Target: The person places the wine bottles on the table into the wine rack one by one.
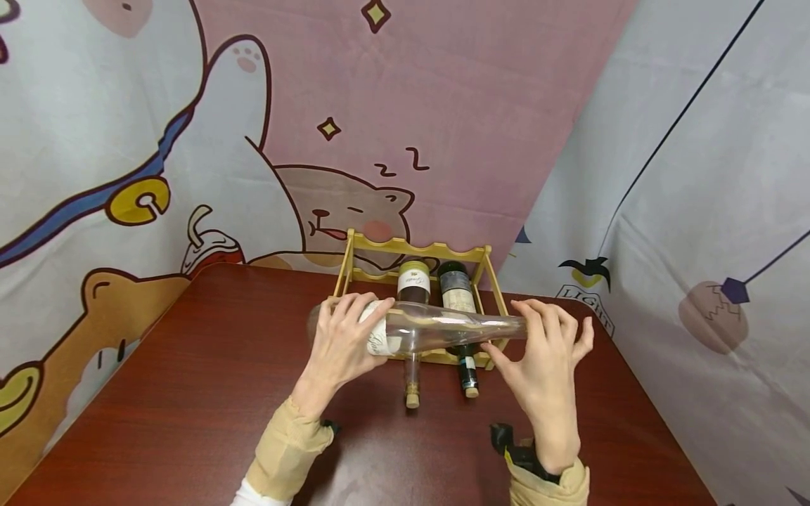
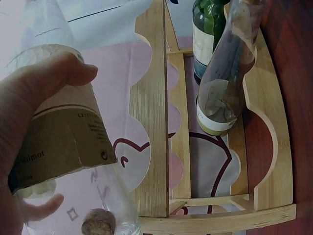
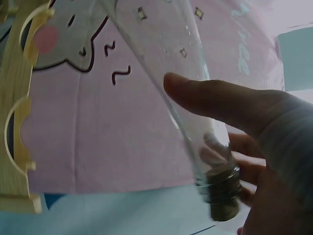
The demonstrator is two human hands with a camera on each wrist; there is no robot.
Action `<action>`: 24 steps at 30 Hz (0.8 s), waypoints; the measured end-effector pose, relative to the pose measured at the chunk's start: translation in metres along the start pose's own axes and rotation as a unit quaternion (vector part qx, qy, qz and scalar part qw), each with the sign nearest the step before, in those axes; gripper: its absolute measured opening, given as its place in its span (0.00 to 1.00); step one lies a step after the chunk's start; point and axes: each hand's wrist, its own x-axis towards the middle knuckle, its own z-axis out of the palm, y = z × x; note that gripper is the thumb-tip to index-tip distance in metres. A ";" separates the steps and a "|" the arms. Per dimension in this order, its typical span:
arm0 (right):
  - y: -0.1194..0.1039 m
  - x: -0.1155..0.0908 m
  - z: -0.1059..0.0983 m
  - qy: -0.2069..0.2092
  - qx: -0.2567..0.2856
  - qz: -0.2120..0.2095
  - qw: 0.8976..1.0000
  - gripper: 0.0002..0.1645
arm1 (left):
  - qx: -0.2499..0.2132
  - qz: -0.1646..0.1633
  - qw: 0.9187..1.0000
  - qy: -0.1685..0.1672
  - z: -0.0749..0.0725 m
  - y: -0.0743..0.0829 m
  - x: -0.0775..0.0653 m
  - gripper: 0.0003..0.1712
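A clear glass bottle (image 1: pixel 452 328) lies sideways in the air between both hands, in front of the rack. My left hand (image 1: pixel 344 337) grips its wide labelled body, the thumb across the paper label (image 2: pixel 63 142). At the other end my right hand (image 1: pixel 549 358) holds the neck between thumb and fingers. A cork (image 3: pixel 225 208) plugs the mouth. Behind it, a wooden wine rack (image 1: pixel 405 246) stands on the table. Two bottles lie in the rack, necks toward me: a clear one (image 1: pixel 414 275) with a white label and a dark green one (image 1: pixel 453 275). The held bottle partly hides both.
The dark red-brown table (image 1: pixel 190 393) reaches out to both sides of the rack. A cartoon-printed cloth (image 1: pixel 455 126) hangs behind the table, and a pale one (image 1: pixel 696 211) runs along the right. Corked necks of the racked bottles stick out past the rack's front rail.
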 end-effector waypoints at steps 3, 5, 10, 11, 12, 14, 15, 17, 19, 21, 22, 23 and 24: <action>-0.002 0.000 0.000 0.001 -0.039 -0.036 0.999 0.41 | 0.012 0.007 1.000 -0.003 0.001 0.000 0.000 0.55; -0.003 -0.001 0.000 -0.009 -0.064 -0.058 0.996 0.38 | 0.018 0.011 1.000 -0.004 0.001 0.000 0.000 0.54; -0.003 -0.001 0.005 -0.049 -0.091 -0.099 0.990 0.35 | 0.029 0.020 0.999 0.001 0.001 0.002 0.000 0.53; -0.003 -0.002 0.006 -0.056 -0.091 -0.104 0.989 0.34 | 0.031 0.023 0.999 0.002 0.001 0.002 0.000 0.53; -0.003 -0.002 0.008 -0.062 -0.091 -0.109 0.988 0.33 | 0.034 0.025 0.999 0.002 0.001 0.002 0.000 0.52; -0.003 -0.002 0.010 -0.077 -0.094 -0.112 0.986 0.31 | 0.039 0.032 0.999 0.005 0.000 0.004 0.001 0.52; -0.003 -0.002 0.011 -0.085 -0.095 -0.111 0.986 0.31 | 0.042 0.035 0.998 0.004 0.000 0.004 0.001 0.52; -0.003 -0.003 0.013 -0.100 -0.098 -0.107 0.984 0.30 | 0.047 0.042 0.998 0.002 -0.001 0.006 0.002 0.51; -0.002 -0.003 0.014 -0.113 -0.103 -0.101 0.983 0.30 | 0.053 0.047 0.997 0.003 -0.001 0.007 0.002 0.50; -0.001 -0.004 0.014 -0.123 -0.104 -0.094 0.982 0.30 | 0.059 0.051 0.997 0.005 -0.001 0.008 0.002 0.49; -0.001 -0.005 0.015 -0.128 -0.105 -0.091 0.982 0.29 | 0.062 0.054 0.997 0.006 -0.001 0.009 0.003 0.48; 0.000 -0.005 0.015 -0.132 -0.105 -0.088 0.982 0.28 | 0.064 0.056 0.996 0.006 -0.001 0.009 0.003 0.48; 0.000 -0.005 0.015 -0.138 -0.106 -0.084 0.981 0.28 | 0.066 0.058 0.996 0.006 -0.001 0.009 0.003 0.48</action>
